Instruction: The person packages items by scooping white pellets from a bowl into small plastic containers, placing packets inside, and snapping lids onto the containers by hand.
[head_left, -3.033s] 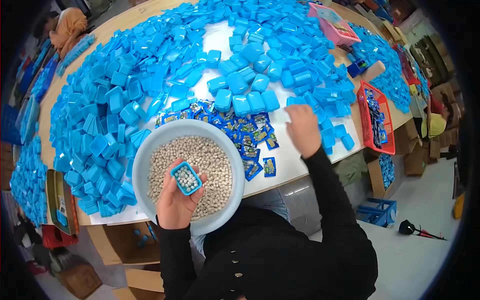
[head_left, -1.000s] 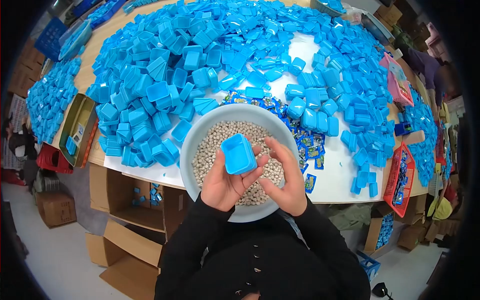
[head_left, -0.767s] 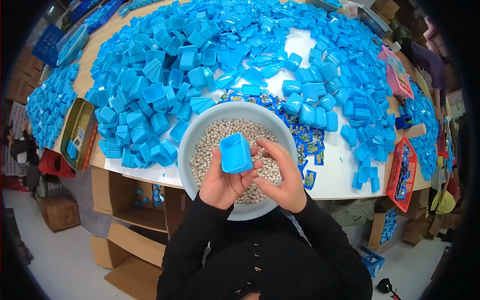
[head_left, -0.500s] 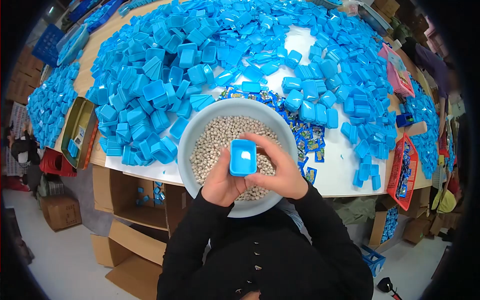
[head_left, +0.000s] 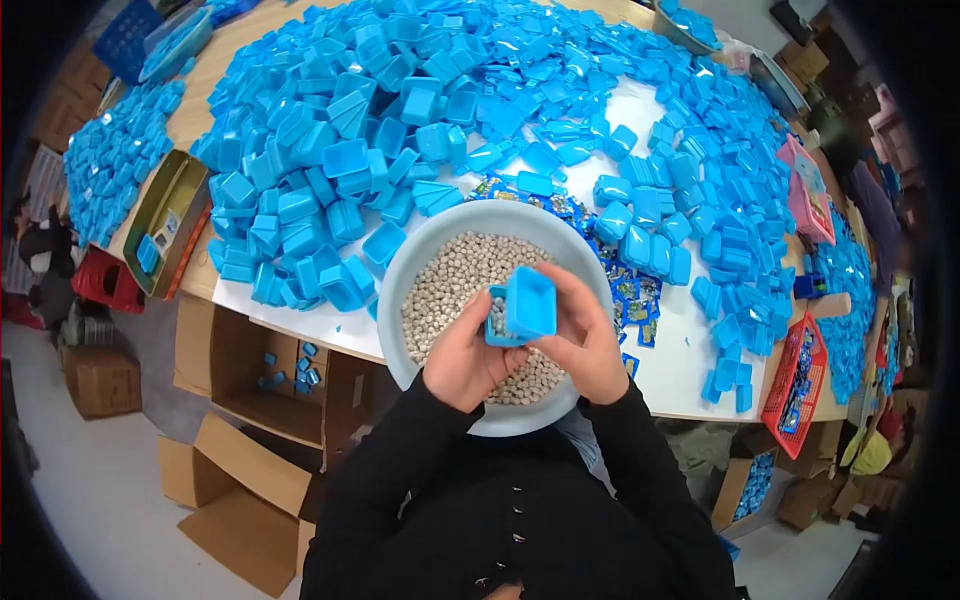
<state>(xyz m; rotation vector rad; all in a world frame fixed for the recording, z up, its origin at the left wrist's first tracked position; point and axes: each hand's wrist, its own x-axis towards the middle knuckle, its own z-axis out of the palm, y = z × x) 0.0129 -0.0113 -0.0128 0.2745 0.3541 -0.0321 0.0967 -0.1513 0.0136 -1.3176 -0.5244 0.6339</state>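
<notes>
My left hand (head_left: 466, 356) is closed round a blue box (head_left: 495, 333) with small pale pieces in it. An empty blue box (head_left: 531, 302) is gripped by my right hand (head_left: 585, 345), partly over the first box and tilted. Both hands are above a pale round basin (head_left: 400, 262) that holds many greyish-white beads (head_left: 440, 300). Printed blue packets (head_left: 640, 300) lie along the basin's far and right sides. A big heap of open blue boxes (head_left: 345, 160) rises to the left, and closed-looking blue boxes (head_left: 635, 245) lie to the right.
A red basket (head_left: 797, 385) with packets stands at the table's right edge, near a pink basket (head_left: 808, 195). An olive tray (head_left: 165, 225) is at the left. Open cardboard boxes (head_left: 245, 490) stand below the table. A person's dark sleeve (head_left: 875, 215) shows at the far right.
The empty box has shifted rightward with my right hand, uncovering the pieces in the box in my left hand. Three seconds ago my right hand was away over the table. The view has shifted.
</notes>
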